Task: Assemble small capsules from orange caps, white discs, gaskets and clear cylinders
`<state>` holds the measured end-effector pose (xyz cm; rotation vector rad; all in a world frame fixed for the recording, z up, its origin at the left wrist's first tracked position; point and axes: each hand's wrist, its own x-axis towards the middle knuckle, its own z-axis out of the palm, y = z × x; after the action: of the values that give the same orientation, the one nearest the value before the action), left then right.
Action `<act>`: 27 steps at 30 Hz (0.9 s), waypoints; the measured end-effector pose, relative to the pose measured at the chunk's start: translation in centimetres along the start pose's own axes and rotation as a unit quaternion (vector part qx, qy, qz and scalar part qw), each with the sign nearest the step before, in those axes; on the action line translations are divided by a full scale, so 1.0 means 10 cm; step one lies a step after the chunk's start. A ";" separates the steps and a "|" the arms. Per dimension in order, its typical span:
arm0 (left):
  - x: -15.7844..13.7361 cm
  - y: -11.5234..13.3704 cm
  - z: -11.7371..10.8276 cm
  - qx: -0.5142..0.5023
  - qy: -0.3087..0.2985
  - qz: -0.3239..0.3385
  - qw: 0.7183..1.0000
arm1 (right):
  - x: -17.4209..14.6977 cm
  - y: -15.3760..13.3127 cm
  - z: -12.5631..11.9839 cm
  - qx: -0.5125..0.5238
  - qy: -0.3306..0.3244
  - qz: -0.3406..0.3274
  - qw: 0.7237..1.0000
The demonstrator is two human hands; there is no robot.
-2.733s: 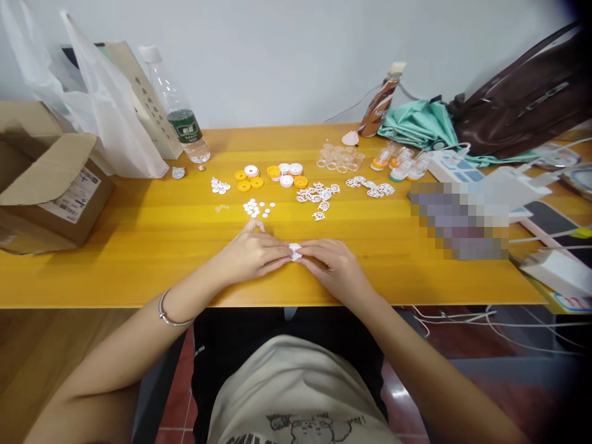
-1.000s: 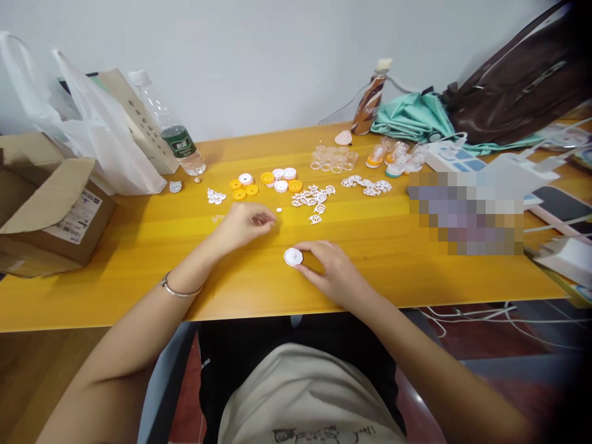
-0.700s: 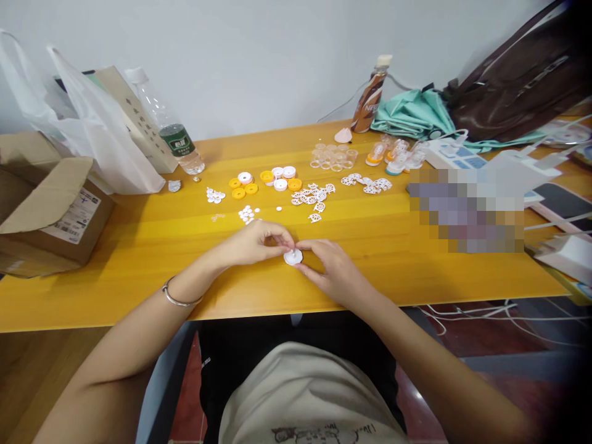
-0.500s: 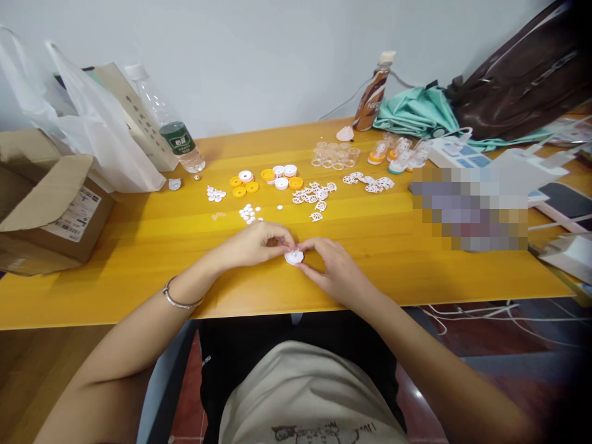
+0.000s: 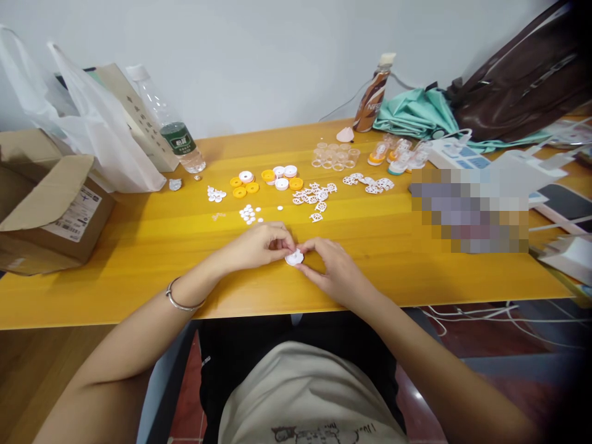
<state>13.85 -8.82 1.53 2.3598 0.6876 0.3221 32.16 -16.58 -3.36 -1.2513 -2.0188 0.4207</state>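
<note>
Close to the table's front edge, a small white round plastic piece (image 5: 295,258) sits between my two hands. My right hand (image 5: 332,266) grips it by the right side, forefinger at the top and thumb below. The fingertips of my left hand (image 5: 263,245) are pinched together at its upper left rim; whether they hold a smaller part there is hidden. Beyond my hands lie small white discs (image 5: 248,214), white spoked pieces (image 5: 315,196), and yellow round caps (image 5: 239,192) with white round caps (image 5: 282,184) among them.
Clear plastic cups (image 5: 335,157) and orange-based clear pieces (image 5: 378,153) stand farther back. A cardboard box (image 5: 83,216), white plastic bag (image 5: 106,142) and water bottle (image 5: 180,142) are at left. At right are a brown drink bottle (image 5: 371,98), green folded cloth (image 5: 414,114), and power strip (image 5: 457,151).
My left fingertips have shifted slightly down on the white piece, and its outline shows at a slightly different angle. My right hand keeps its grip. Nothing else has visibly moved.
</note>
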 end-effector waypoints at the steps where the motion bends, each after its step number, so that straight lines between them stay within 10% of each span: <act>1: 0.00 0.00 -0.02 -0.004 0.004 0.003 1.000 | 0.00 0.00 0.00 -0.001 0.000 -0.001 1.000; 8: 0.06 -0.31 -0.18 0.137 0.193 -0.047 0.970 | 0.00 0.00 0.01 -0.018 0.005 -0.015 1.000; 17: 0.23 -0.54 -0.04 0.264 0.175 -0.038 0.948 | 0.00 -0.03 0.00 -0.025 -0.006 -0.012 1.000; 27: 0.15 -0.19 0.03 0.089 0.204 -0.038 0.974 | 0.01 -0.07 -0.05 0.018 0.107 -0.020 0.994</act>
<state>14.48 -6.87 0.13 2.4498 1.0321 0.7533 32.04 -16.92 -2.52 -1.1783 -1.8441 0.2895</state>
